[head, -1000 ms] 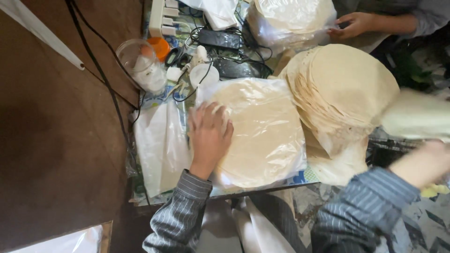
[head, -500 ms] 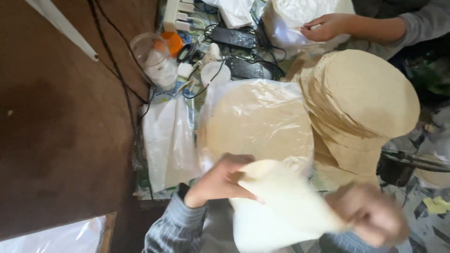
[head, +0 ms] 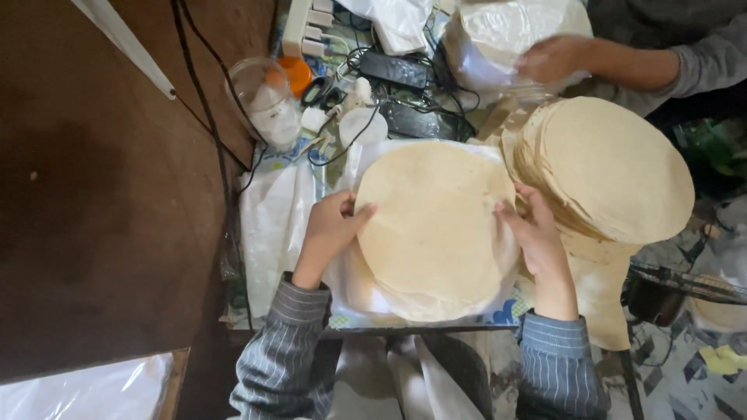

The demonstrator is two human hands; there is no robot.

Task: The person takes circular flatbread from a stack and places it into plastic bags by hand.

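So both hands are on a small pile of round flatbreads (head: 434, 225) sitting on white plastic sheeting (head: 272, 225) near the middle of the table; left hand (head: 331, 229) is at the left rim with fingers curled over the edge, right hand (head: 537, 237) is at the right rim with fingers spread flat on the top sheet, neither one really clamped shut, more like a loose pinch on each side.

These look thin, floppy and light; I'd guess they tear or crease easily and slide over each other; holding at opposite rims with flat fingers seems the sane way, since one corner pinch would probably fold the whole thing.

To the right there's a much taller stack of flatbreads (head: 615, 167), just beside the right hand; far right another person's hand (head: 552, 58) is on a clear bag (head: 498, 35); far side also has a plastic jar (head: 261, 97) and tangled black cables (head: 389, 70).
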